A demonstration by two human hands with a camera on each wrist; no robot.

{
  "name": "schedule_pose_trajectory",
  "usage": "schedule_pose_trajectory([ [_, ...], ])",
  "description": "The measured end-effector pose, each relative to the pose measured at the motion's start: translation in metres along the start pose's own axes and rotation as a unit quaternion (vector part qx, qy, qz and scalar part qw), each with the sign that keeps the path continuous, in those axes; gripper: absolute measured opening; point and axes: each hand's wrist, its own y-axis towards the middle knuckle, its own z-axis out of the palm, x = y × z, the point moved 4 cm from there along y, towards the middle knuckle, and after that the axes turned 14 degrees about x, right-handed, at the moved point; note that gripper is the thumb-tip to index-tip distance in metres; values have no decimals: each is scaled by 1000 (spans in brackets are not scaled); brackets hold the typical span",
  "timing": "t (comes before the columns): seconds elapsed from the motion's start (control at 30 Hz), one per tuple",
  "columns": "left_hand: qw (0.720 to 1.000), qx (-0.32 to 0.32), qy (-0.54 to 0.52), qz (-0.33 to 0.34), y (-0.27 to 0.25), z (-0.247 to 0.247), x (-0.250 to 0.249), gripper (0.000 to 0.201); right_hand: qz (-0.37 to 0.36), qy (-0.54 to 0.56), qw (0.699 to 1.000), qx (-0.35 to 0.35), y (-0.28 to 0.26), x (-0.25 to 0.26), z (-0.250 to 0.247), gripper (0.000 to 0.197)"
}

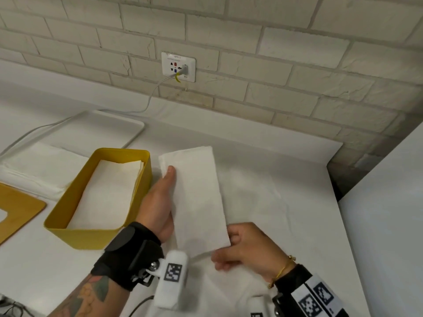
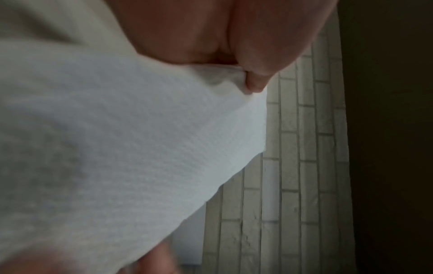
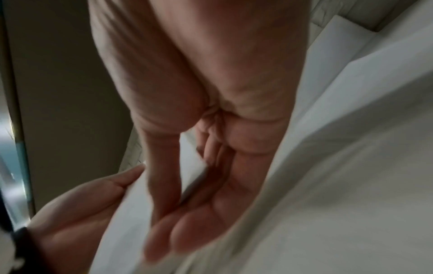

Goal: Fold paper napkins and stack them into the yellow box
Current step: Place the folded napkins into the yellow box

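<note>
Your left hand (image 1: 158, 202) is gripping the folded napkin (image 1: 196, 197) along its left edge, thumb on top, fingers hidden beneath. Your right hand (image 1: 242, 245) is pinching its near corner. You're holding it just right of the box (image 1: 75, 232), near the counter's (image 1: 286, 225) back edge. Letting one hand slacken could be letting the fold spring open or snag the box's rim.

A white tray (image 1: 109, 129) is lying on the white table (image 1: 286, 179) near the brick wall (image 1: 251, 42). A wall socket (image 1: 178, 67) is holding a plug, its white cable (image 1: 146, 104) trailing down leftward. A yellow board (image 1: 18, 207) is lying at the left edge.
</note>
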Motion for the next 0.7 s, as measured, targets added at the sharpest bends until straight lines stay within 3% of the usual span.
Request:
schedule_pose_trajectory([
  [0.1,999,-21,-15,22,-4,-9,-8,26,37,-59,997,-17,-16,0,-24,16],
  [0.2,999,-29,-18,11,-9,-13,-3,23,21,-75,986,-148,-32,11,-71,13],
  [0.33,999,-43,-22,-15,-13,-18,10,29,54,-79,942,-320,-47,4,-129,13],
  [0.5,998,-48,-18,-30,-19,-18,17,26,117,-57,944,-303,-44,-17,-141,22],
  [0.7,998,-55,-13,-34,-22,-20,17,26,12,57,958,-280,-44,-21,-133,42],
])
